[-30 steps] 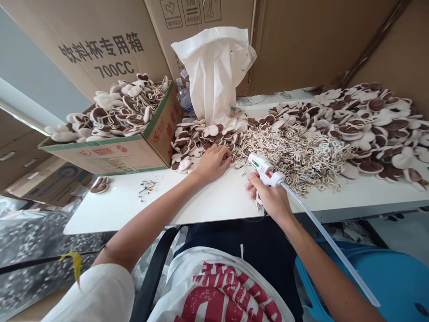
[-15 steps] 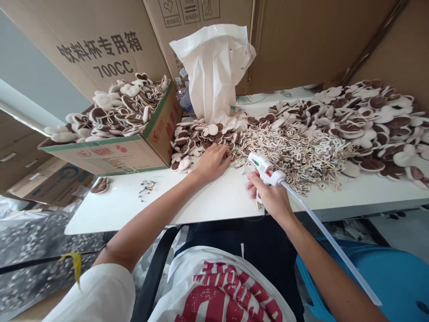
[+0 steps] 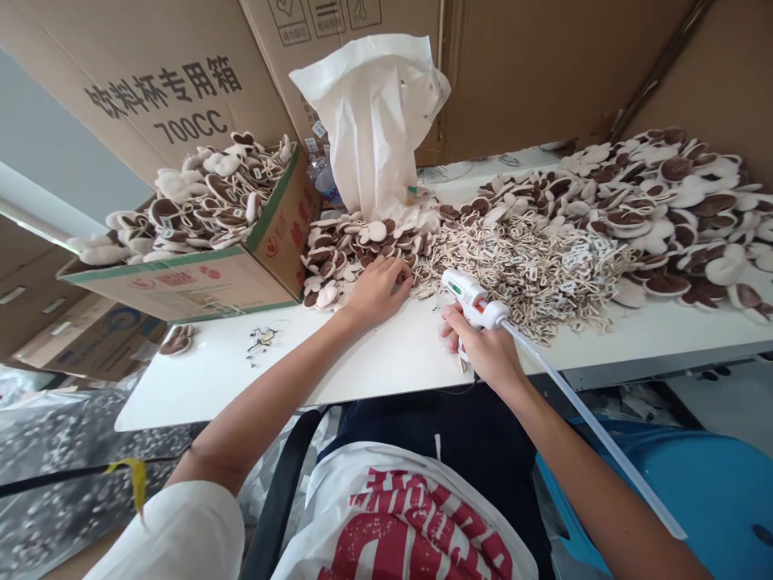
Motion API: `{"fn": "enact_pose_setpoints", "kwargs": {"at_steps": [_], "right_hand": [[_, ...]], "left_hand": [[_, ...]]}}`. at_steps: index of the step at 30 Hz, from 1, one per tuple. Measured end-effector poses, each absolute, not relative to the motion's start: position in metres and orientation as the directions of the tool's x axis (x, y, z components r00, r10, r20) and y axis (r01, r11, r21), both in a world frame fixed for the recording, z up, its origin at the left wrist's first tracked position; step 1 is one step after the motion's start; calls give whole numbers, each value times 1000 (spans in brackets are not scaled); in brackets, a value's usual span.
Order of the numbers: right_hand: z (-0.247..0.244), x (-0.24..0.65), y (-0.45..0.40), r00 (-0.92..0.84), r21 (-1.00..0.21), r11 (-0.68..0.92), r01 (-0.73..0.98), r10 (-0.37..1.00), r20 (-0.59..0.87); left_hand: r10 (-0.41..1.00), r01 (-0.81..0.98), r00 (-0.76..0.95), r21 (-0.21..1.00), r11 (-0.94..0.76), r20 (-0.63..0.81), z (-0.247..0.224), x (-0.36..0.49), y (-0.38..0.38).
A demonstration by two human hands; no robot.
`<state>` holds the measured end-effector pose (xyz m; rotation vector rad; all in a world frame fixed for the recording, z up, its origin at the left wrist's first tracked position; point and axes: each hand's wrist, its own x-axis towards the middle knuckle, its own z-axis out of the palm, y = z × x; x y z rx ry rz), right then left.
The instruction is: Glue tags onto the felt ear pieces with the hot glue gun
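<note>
My right hand (image 3: 486, 342) is wrapped around the grip of a white glue gun (image 3: 465, 294), whose nozzle points up and left. A long translucent glue stick (image 3: 592, 419) runs out of its back toward my forearm. Below the grip, a small beige cord end (image 3: 462, 364) pokes out by my fingers. My left hand (image 3: 380, 292) rests at the front edge of a pile of small brown-and-white plush pieces (image 3: 338, 250); its fingers are curled in and their tips are hidden. Between and beyond my hands lies a heap of beige cord loops (image 3: 519, 266), some with small tags.
A cardboard box (image 3: 181, 286) heaped with plush pieces stands at left. More plush pieces (image 3: 676, 217) spread along the right. A white plastic bag (image 3: 374, 121) rises behind the piles. One brown piece (image 3: 178, 340) and dark scraps (image 3: 261, 342) lie on the white table (image 3: 211, 391). A blue stool (image 3: 694, 483) is lower right.
The view has shifted slightly, moving the table's contents a little left and up. Both hands keep nearly the same pose, the right still around the glue gun.
</note>
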<state>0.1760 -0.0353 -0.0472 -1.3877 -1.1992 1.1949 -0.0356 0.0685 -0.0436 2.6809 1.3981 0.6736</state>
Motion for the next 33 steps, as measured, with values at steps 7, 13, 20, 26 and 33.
{"fn": "enact_pose_setpoints", "kwargs": {"at_steps": [7, 13, 20, 26, 33], "right_hand": [[-48, 176, -35, 54, -995, -75, 66, 996, -71], [-49, 177, -34, 51, -992, -97, 81, 994, -93], [-47, 176, -34, 67, -990, -96, 106, 994, -89], [-46, 176, -34, 78, -991, -98, 91, 993, -91], [-44, 177, -33, 65, -992, -71, 104, 996, -64]], "left_hand": [[793, 772, 499, 237, -590, 350, -43, -35, 68], [790, 767, 504, 239, -595, 350, -43, -35, 68], [805, 781, 493, 240, -577, 330, -42, -34, 68], [794, 772, 496, 240, -588, 352, -45, -34, 70], [794, 772, 494, 242, -588, 354, -47, -33, 71]]}}
